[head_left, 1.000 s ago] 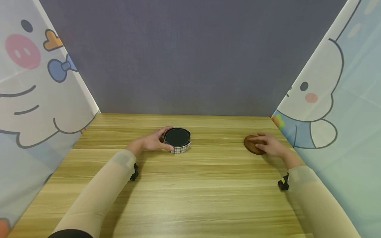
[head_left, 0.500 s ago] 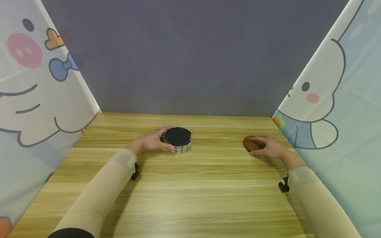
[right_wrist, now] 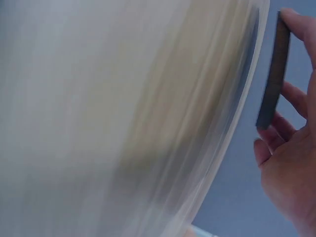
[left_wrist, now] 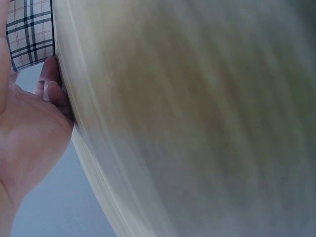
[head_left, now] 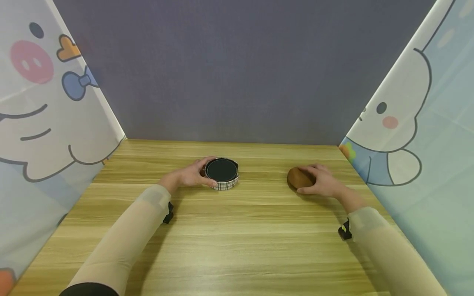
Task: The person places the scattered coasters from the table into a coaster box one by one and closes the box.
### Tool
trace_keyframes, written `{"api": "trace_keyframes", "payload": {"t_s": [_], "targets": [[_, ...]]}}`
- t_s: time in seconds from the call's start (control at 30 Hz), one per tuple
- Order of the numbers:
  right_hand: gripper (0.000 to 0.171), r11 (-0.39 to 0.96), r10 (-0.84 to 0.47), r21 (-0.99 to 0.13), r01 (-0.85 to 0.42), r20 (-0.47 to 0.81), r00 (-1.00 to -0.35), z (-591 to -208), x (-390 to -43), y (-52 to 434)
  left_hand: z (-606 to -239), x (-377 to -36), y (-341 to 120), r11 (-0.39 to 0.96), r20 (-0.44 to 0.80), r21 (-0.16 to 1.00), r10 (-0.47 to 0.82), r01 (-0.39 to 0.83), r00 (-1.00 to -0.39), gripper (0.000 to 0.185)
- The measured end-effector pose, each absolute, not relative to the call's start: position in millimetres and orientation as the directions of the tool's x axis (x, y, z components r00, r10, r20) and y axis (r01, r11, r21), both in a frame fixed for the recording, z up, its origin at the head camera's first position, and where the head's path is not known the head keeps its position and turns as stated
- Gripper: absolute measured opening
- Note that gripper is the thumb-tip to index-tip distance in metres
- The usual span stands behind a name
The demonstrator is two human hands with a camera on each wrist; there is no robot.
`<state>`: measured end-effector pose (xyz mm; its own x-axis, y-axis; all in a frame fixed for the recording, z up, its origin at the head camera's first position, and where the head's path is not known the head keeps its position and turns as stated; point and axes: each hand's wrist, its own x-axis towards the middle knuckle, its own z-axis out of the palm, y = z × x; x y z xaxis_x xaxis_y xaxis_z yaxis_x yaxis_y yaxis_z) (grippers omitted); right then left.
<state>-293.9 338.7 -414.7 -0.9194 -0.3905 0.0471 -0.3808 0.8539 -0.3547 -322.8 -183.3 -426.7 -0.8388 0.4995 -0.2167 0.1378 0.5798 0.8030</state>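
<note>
Now: round brown wooden coaster (head_left: 298, 177), pinched and lifted clear of the wooden table (head_left: 237, 230) by right hand (head_left: 320, 181), has shifted toward round plaid-sided holder (head_left: 221, 174), gripped by left hand (head_left: 187, 176).

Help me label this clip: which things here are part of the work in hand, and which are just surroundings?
In hand:
- brown disc, pinched by the right hand
- plaid round holder, gripped by the left hand

Surroundings:
- wooden table
- cartoon curtains
- grey back wall
</note>
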Motion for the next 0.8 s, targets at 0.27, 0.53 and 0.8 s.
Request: {"api": "trace_keyframes", "payload": {"t_s": [0.27, 0.53, 0.8], "targets": [[0.091, 0.817, -0.413, -0.391, -0.423, 0.115, -0.904, -413.2, -294.0, 306.5, -424.0, -318.7, -182.3, 0.588, -0.193, 0.791, 0.501, 0.168, -0.844, 0.118], [0.089, 0.777, -0.436, -0.451, -0.439, 0.117, -0.892, -404.5, -295.6, 273.4, -424.9, -320.0, -182.5, 0.584, -0.184, 0.793, 0.504, 0.176, -0.844, 0.116], [0.090, 0.730, -0.482, -0.480, -0.486, 0.140, -0.865, -398.7, -302.8, 233.7, -424.9, -319.8, -184.1, 0.595, -0.178, 0.778, 0.515, 0.201, -0.838, 0.122]]}}
